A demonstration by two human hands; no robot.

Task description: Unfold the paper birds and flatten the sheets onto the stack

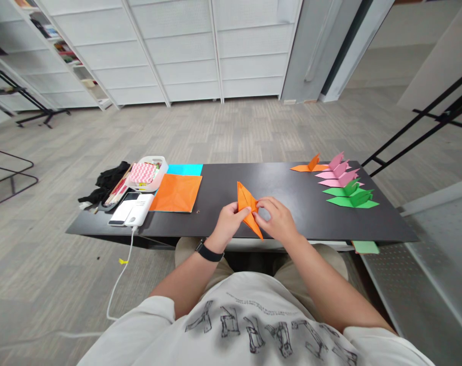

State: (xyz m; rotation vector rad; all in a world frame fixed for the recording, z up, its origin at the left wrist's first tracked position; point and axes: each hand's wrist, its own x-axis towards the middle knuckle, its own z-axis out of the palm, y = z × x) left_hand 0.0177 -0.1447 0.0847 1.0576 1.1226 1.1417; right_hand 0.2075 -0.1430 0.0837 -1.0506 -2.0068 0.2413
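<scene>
An orange folded-paper piece (245, 195), long and pointed at both ends, is held above the table's front edge. My left hand (229, 223) grips it from the left, thumb pressed on its middle. On the other side, the fingers and thumb of my right hand (275, 217) pinch its right edge near the centre. To the left lies a stack of orange paper squares (178, 193), with a blue sheet (185, 170) showing behind it. Finished-looking origami birds stand at the right: an orange one (310, 165), several pink ones (339, 175) and green ones (351, 198).
The dark table (219, 178) also carries a white basket (162, 168) with a pink patterned packet, a black cloth (111, 180), a phone (122, 209) and a white power bank (140, 209) with a cable (118, 277). A light green paper (365, 247) pokes out below the front edge.
</scene>
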